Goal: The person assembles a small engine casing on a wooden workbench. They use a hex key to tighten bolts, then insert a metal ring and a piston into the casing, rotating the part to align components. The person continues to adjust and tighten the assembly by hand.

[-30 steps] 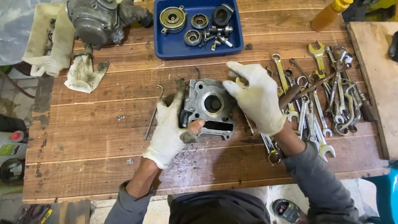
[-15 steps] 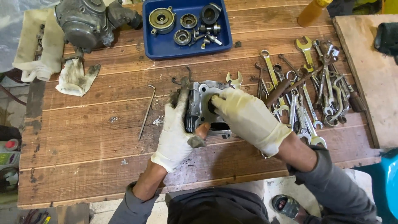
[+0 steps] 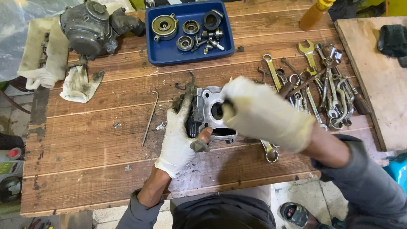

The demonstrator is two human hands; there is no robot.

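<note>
I see an engine housing (image 3: 87, 32) on rags at ten o'clock. At centre, my left hand (image 3: 180, 135) grips the grey metal cylinder block (image 3: 207, 112) on the wooden table (image 3: 85, 169), while my blurred right hand (image 3: 265, 112) has fingers curled at its bore. Wrenches (image 3: 322, 85) lie at three o'clock.

Worn wooden-plank counter (image 3: 85, 169), oil-stained, lit evenly by daylight. Lighter plywood board (image 3: 377, 85) lies at its right end. Clear plastic sheet (image 3: 21, 38) hangs at upper left. Pale tiled floor (image 3: 296, 195) shows below the front edge.
</note>
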